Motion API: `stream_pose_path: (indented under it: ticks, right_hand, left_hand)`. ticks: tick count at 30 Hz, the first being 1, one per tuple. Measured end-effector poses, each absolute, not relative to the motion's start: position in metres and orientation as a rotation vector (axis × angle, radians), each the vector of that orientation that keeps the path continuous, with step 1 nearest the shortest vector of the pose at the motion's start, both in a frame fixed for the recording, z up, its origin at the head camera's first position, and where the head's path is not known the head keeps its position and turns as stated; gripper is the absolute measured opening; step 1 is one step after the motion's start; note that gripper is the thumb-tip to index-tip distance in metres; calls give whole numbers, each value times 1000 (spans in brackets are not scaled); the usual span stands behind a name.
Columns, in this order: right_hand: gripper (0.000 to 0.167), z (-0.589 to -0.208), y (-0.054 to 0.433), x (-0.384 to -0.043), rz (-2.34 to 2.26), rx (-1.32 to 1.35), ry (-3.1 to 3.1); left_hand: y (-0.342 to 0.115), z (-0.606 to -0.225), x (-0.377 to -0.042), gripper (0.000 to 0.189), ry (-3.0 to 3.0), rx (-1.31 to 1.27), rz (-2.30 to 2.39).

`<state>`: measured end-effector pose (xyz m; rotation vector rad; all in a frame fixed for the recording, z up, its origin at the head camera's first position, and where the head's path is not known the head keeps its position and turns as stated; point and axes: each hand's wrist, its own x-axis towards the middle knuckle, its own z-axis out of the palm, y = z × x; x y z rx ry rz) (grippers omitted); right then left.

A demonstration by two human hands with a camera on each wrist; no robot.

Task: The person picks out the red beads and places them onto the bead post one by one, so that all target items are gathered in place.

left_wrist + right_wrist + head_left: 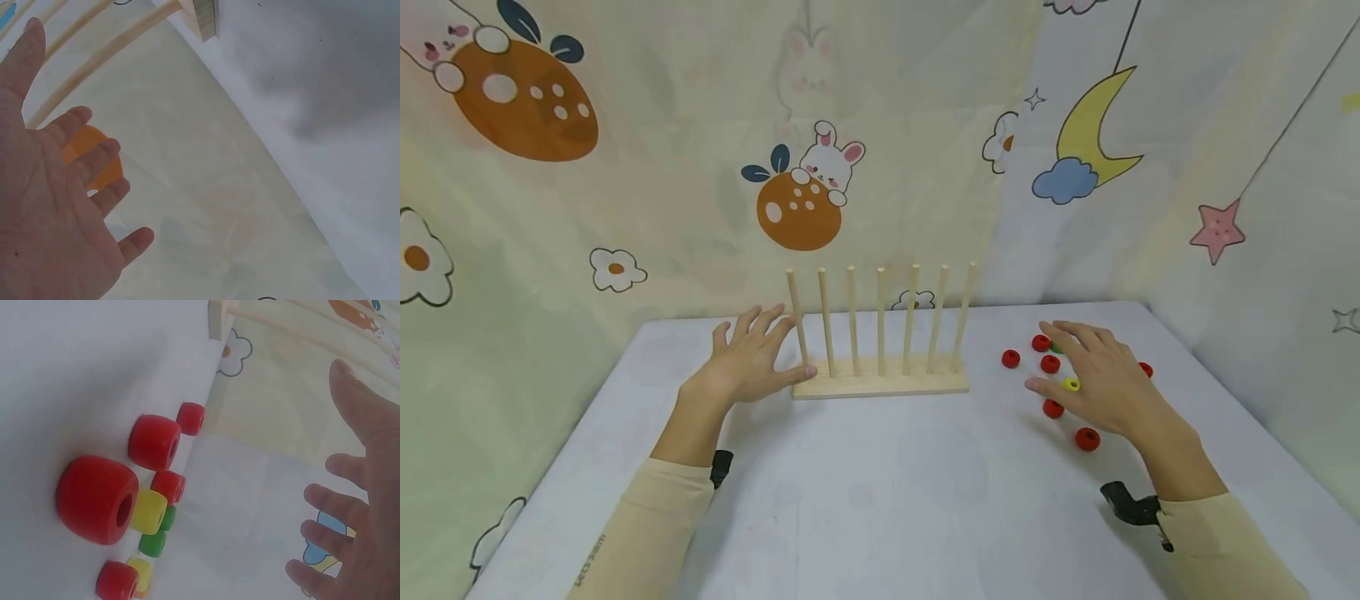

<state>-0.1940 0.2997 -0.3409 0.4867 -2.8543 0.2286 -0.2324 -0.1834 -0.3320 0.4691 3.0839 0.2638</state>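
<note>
peg rack (880, 387): on table (880, 500), rear centre | left hand (741, 362): rack's left end | beads (1087, 439): right of rack | right hand (1105, 379): over beads

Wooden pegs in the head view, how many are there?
7, standing in one row on the wooden base. The first peg is beside the left hand; the second, third, fourth, fifth and sixth follow rightward; the seventh peg stands nearest the red beads. None looks hidden.

Soft, diffuse light across the head view, faint, blurry-edged shadows toward the near edge of the white table (887, 500), wrist views dimmer and hazier, backdrop (250, 475) there pale and softened
</note>
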Motion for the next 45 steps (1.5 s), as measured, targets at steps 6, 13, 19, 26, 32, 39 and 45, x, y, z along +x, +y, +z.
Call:
stream_pose_path:
  ticks: [6,13,19,26,32,39,45]
  right_hand:
    - [86,-335,307,-194,257,467,-2864]
    - [84,-350,310,-198,288,511,-2850]
    - [82,-348,319,-197,364,517,-2882]
    - [84,-336,325,-196,453,514,-2930]
    - [82,-339,328,-197,457,541,-2938]
    - [81,-349,333,-191,449,573,-2969]
    - [87,-357,337,-188,422,522,-3026]
  left_hand:
    - [-189,-337,-237,87,3096,496,346]
    - [-204,-354,-232,77,3104,503,321]
    - [-202,-366,-234,76,3083,536,402]
    - [-202,-361,-238,77,3077,517,397]
    - [-205,-360,-241,78,3055,506,428]
    - [-204,-370,-245,79,3046,465,384]
    - [-206,-375,-246,79,3029,478,416]
